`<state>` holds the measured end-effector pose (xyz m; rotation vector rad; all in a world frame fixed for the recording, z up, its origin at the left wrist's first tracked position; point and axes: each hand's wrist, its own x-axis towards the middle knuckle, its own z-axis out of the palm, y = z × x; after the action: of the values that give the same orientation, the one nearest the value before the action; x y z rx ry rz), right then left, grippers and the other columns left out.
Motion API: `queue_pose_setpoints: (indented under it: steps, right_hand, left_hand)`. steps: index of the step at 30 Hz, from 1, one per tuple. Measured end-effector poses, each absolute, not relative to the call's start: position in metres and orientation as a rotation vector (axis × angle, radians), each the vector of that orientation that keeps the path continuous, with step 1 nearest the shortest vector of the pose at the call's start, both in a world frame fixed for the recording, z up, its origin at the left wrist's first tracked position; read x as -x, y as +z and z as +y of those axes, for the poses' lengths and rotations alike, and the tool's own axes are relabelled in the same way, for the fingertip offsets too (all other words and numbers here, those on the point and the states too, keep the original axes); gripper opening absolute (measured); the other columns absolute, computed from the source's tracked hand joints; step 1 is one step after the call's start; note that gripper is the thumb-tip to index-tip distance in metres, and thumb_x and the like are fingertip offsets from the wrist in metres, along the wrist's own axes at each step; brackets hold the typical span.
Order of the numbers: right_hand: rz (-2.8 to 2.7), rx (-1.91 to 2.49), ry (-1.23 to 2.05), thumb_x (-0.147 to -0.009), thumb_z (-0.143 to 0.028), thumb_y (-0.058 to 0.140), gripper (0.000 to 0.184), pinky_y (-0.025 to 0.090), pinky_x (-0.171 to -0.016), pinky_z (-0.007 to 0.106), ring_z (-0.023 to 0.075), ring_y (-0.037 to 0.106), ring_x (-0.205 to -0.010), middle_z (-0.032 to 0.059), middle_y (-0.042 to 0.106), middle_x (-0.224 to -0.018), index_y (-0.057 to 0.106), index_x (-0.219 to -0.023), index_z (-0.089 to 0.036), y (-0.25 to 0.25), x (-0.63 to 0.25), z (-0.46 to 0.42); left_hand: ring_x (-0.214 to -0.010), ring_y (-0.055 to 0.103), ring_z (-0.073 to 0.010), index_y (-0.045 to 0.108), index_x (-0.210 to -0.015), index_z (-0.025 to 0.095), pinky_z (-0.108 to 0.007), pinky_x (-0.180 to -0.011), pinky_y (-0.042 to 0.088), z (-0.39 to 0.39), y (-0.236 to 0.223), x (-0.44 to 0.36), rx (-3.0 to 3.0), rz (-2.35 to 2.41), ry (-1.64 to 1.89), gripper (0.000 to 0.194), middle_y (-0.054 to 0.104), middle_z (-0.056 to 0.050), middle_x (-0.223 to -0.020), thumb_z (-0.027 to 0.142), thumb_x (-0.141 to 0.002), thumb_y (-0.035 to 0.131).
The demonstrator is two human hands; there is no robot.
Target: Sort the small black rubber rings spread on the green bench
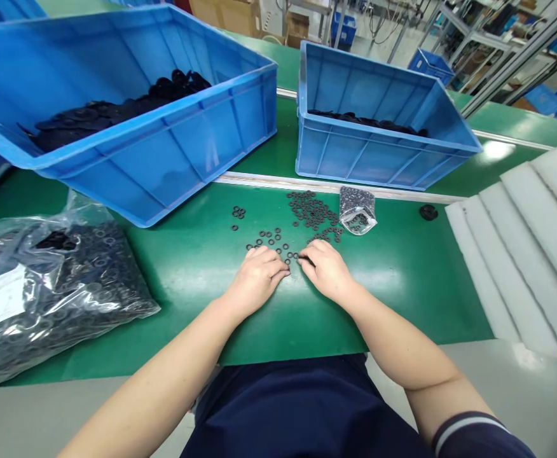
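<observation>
Small black rings (311,210) lie in a dense patch on the green worktop, with more loose rings (271,235) scattered nearer to me. My left hand (258,277) rests beside these loose rings, thumb and fingertips drawn together at one of them; whatever it pinches is hidden. Just across from it, my right hand (327,270) is closed, with a dark ring partly showing between thumb and forefinger. A few rings lie in the narrow gap between both hands. Further left sits a small separate group of rings (238,212).
Behind stand two blue bins, a large one (164,165) and a smaller one (378,149), holding black parts. A small clear bag (357,207) lies behind my right hand. A big bag of rings (92,273) is at left, white foam slabs (512,254) at right.
</observation>
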<state>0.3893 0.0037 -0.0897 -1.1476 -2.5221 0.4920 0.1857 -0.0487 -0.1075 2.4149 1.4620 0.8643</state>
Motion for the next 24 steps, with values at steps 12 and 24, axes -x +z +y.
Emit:
queue_pose_setpoints:
  steps: [12, 24]
  right_hand:
    - [-2.645, 1.219, 0.297, -0.102, -0.024, 0.053, 0.025, 0.048, -0.085, 0.034, 0.0235, 0.056, -0.095, 0.0099, 0.068, -0.098, 0.077, -0.106, -0.017, -0.093, -0.381, 0.004]
    - [-2.839, 1.396, -0.010, -0.103, -0.020, 0.044, 0.042, 0.040, -0.084, 0.044, 0.0304, 0.050, -0.106, 0.0196, 0.059, -0.133, 0.058, -0.141, -0.010, -0.080, -0.372, -0.033]
  left_hand:
    - [-0.080, 0.051, -0.0223, 0.075, -0.090, 0.015, -0.038, -0.071, 0.037, -0.061, -0.096, -0.193, -2.563, 1.472, 0.743, 0.024, 0.063, -0.007, -0.079, 0.027, -0.097, 0.056]
    - [-0.075, 0.052, -0.0207, 0.076, -0.086, 0.015, -0.038, -0.069, 0.041, -0.059, -0.096, -0.193, -2.547, 1.461, 0.827, 0.029, 0.061, -0.006, -0.071, 0.027, -0.099, 0.053]
